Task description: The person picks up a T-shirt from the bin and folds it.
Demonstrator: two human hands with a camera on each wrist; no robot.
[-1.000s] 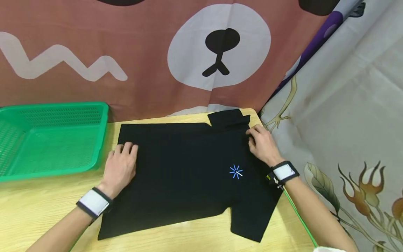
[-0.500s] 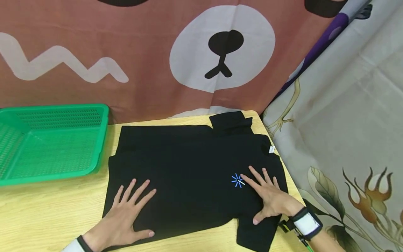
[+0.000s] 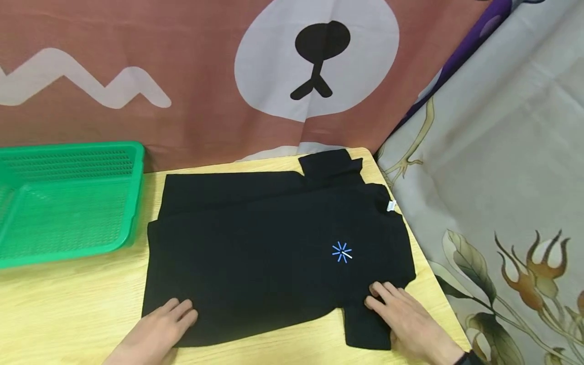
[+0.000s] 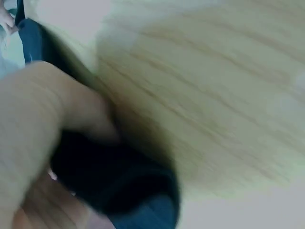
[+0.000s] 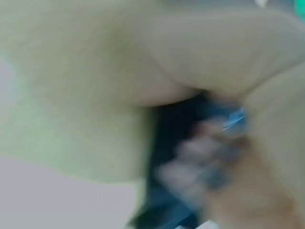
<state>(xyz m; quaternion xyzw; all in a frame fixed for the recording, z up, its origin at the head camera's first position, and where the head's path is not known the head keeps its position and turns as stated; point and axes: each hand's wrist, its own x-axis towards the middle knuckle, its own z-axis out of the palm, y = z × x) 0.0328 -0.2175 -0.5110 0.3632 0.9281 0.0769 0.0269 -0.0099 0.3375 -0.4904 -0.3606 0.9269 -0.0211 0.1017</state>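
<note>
A black T-shirt (image 3: 255, 253) lies folded over on itself, its near layer covering most of the far one. A white neck label (image 3: 391, 206) shows at its right end. My left hand (image 3: 159, 324) is at the near left corner with its fingers curled; in the left wrist view the thumb (image 4: 90, 105) and fingers pinch the black cloth (image 4: 124, 176). Over the near sleeve (image 3: 365, 327) my right hand (image 3: 406, 317) bends its fingers and grips the cloth. The right wrist view is blurred, with dark cloth (image 5: 171, 133) between thumb and fingers.
A green plastic basket (image 3: 132, 213) stands on the wooden table (image 3: 68, 304) at the left. A brown bear-print curtain (image 3: 201, 126) hangs behind the table, and a pale floral curtain (image 3: 502, 167) borders its right side.
The shirt's upper layer was brought toward me, uncovering the far layer and the neck label. Both hands spread flat on the cloth, then moved to its near edge and curled their fingers.
</note>
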